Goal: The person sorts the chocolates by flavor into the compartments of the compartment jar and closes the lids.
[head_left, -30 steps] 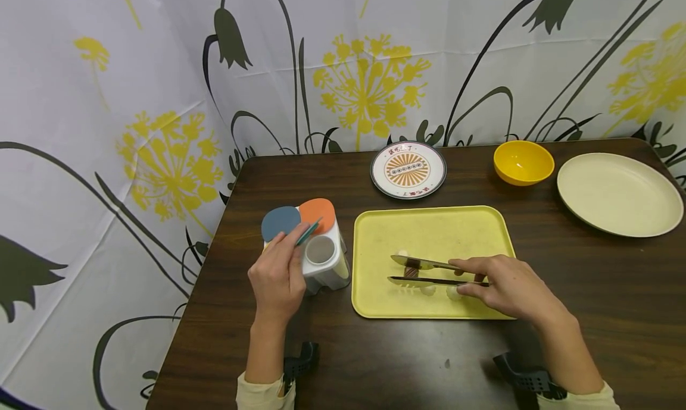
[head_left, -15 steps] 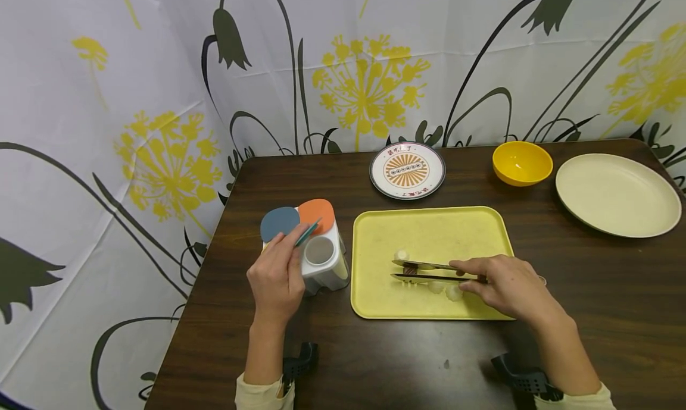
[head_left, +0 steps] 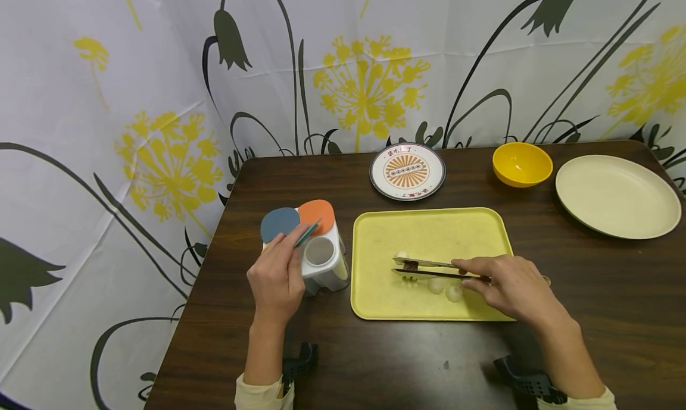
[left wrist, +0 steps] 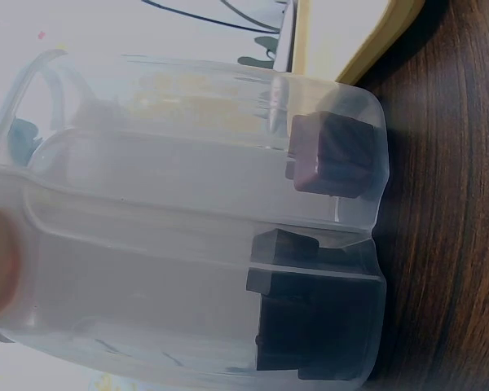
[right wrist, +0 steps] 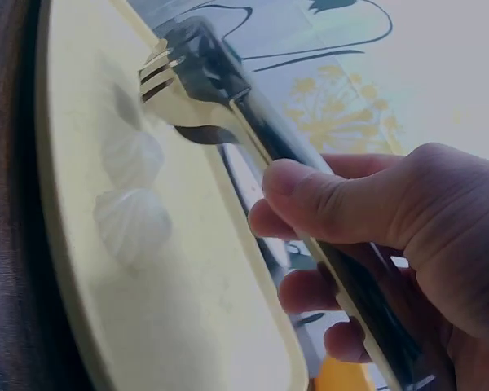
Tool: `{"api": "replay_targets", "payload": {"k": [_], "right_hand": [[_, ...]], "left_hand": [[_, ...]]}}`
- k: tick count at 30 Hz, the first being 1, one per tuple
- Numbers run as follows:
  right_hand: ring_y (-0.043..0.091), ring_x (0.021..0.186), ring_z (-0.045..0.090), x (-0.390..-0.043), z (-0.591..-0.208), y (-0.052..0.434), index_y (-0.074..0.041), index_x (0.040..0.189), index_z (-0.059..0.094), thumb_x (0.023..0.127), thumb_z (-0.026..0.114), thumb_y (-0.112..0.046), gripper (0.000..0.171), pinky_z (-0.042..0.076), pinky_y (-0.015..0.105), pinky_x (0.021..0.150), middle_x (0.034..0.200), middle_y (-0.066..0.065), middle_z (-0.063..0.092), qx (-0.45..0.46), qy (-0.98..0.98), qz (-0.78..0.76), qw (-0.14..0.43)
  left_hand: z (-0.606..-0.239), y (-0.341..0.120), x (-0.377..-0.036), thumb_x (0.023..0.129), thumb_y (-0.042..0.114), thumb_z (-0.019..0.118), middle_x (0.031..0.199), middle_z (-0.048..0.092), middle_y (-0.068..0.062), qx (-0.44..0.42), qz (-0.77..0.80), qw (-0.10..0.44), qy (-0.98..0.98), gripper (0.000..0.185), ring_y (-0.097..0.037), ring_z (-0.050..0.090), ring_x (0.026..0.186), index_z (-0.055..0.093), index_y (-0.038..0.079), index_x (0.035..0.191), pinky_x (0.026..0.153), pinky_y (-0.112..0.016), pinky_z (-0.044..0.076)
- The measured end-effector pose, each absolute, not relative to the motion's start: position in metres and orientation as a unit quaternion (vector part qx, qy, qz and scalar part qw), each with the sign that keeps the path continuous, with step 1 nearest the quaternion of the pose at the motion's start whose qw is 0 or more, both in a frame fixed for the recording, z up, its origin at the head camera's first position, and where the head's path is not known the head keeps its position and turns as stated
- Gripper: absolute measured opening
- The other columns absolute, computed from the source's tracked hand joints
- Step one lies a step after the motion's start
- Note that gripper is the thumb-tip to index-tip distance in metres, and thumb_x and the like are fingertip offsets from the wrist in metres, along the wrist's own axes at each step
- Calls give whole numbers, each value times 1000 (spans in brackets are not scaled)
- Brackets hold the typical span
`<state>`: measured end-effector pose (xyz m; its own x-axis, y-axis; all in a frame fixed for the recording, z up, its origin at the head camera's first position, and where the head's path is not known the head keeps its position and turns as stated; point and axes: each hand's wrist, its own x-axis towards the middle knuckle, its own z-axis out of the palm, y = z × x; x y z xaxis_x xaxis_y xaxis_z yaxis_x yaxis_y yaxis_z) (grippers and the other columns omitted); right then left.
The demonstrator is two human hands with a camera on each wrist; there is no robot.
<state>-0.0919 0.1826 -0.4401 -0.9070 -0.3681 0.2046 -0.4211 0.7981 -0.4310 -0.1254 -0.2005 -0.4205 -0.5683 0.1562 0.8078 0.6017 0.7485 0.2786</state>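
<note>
Apparently partway: dark pieces (left wrist: 318, 314) inside container (head_left: 328, 268), at tray's (head_left: 429, 228) 9 o'clock. Left hand (head_left: 277, 277) pinches teal lid (head_left: 308, 233); right hand (head_left: 511, 286) grips tongs (right wrist: 265, 118), brown piece (head_left: 411, 266) between. Remaining, presumably: that, pale pieces (head_left: 454, 293) at its 4 o'clock.

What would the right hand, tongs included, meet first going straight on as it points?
Probably the yellow tray's left rim; if the tongs clear it, the lidded multi-compartment container. Height is unclear.
</note>
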Motion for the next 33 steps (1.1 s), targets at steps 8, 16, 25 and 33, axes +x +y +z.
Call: {"api": "replay_targets", "payload": {"k": [8, 16, 25, 33], "right_hand": [[1, 69, 60, -93, -424, 183, -25, 115, 72, 72, 83, -16, 46, 35, 18, 49, 104, -8, 72, 244, -919, 279, 133], [-1, 73, 62, -96, -400, 171, -22, 116, 71, 82, 74, -37, 37, 37, 13, 51, 102, -9, 72, 306, -879, 301, 204], [5, 83, 67, -104, -379, 135, -19, 119, 70, 79, 78, -23, 40, 48, 19, 60, 107, -7, 71, 372, -838, 313, 248], [4, 75, 64, -111, -382, 104, -20, 121, 68, 76, 80, -17, 47, 46, 21, 55, 110, -8, 70, 384, -832, 322, 237]], "left_hand": [[-421, -201, -124, 97, 16, 46, 108, 72, -5, -224, -278, 404, -842, 33, -23, 69, 93, 65, 10, 123, 89, -48, 51], [-420, -200, -124, 94, 12, 49, 107, 72, -6, -222, -281, 400, -843, 34, -24, 69, 92, 65, 11, 124, 89, -49, 51], [-420, -200, -125, 96, 14, 47, 108, 71, -5, -224, -279, 399, -844, 33, -24, 69, 93, 65, 10, 123, 90, -48, 51], [-420, -200, -125, 99, 19, 45, 106, 72, -6, -227, -275, 407, -841, 33, -25, 70, 88, 65, 10, 123, 88, -49, 51]]}}
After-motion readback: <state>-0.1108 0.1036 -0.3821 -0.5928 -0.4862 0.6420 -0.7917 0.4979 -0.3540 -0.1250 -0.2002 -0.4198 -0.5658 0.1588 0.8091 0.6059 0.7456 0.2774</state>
